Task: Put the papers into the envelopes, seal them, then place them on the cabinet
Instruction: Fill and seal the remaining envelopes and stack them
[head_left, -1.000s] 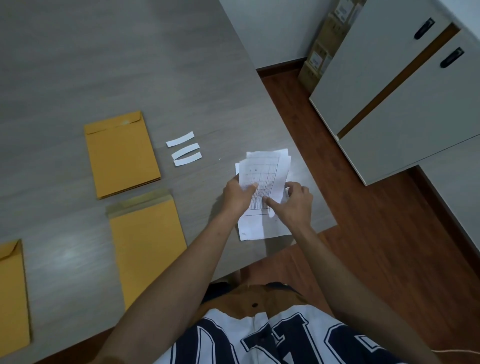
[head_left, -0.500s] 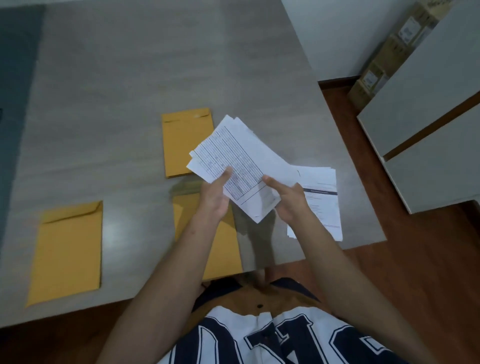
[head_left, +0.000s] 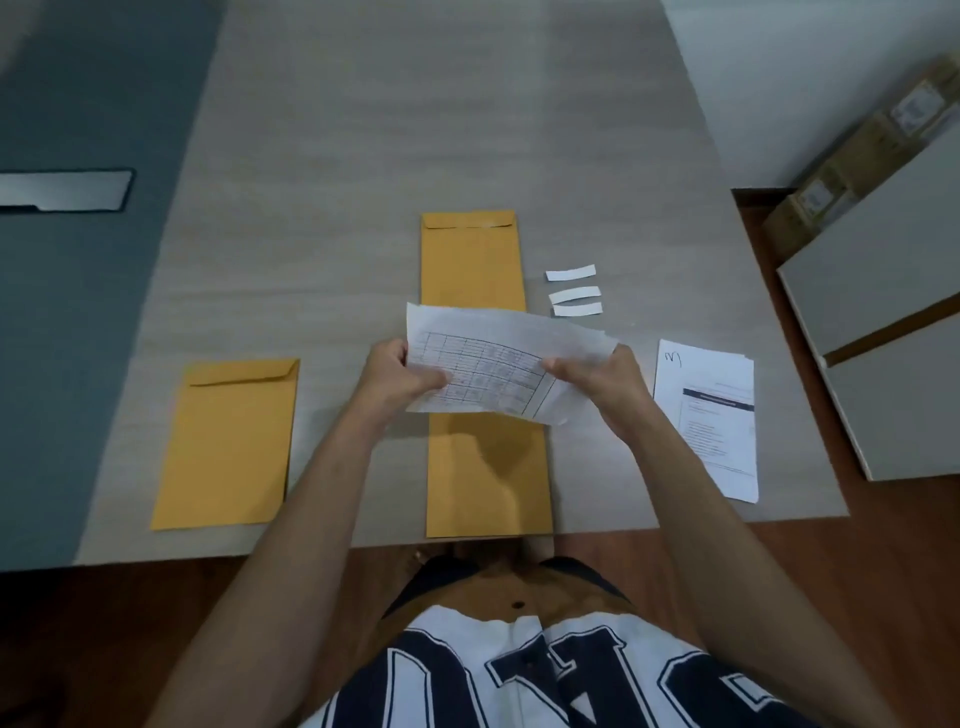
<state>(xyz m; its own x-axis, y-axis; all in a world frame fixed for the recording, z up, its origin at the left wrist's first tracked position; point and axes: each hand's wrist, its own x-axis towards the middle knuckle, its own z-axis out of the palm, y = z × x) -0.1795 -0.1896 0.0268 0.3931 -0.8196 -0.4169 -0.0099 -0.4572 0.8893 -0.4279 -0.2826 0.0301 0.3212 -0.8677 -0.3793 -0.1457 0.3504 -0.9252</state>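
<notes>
I hold a small sheaf of printed papers (head_left: 498, 364) with a table grid, lifted above the grey table (head_left: 363, 156). My left hand (head_left: 397, 376) pinches its left edge and my right hand (head_left: 602, 382) its right edge. Directly under the papers lies a yellow envelope (head_left: 488, 478) near the front edge; its top is hidden by the sheets. A second envelope (head_left: 470, 260) lies just beyond it with its flap folded down. A third envelope (head_left: 231, 441) lies to the left. A stack of printed papers (head_left: 709, 415) rests on the table at the right.
Three white paper strips (head_left: 574, 291) lie right of the far envelope. A white cabinet (head_left: 883, 322) stands to the right of the table, with cardboard boxes (head_left: 857, 150) behind it. A grey-blue surface (head_left: 78, 312) with a metal plate (head_left: 62, 189) adjoins the table's left.
The sheaf has come off the right-hand stack, moved left and turned level, and now hangs over the near middle envelope. The view has swung left.
</notes>
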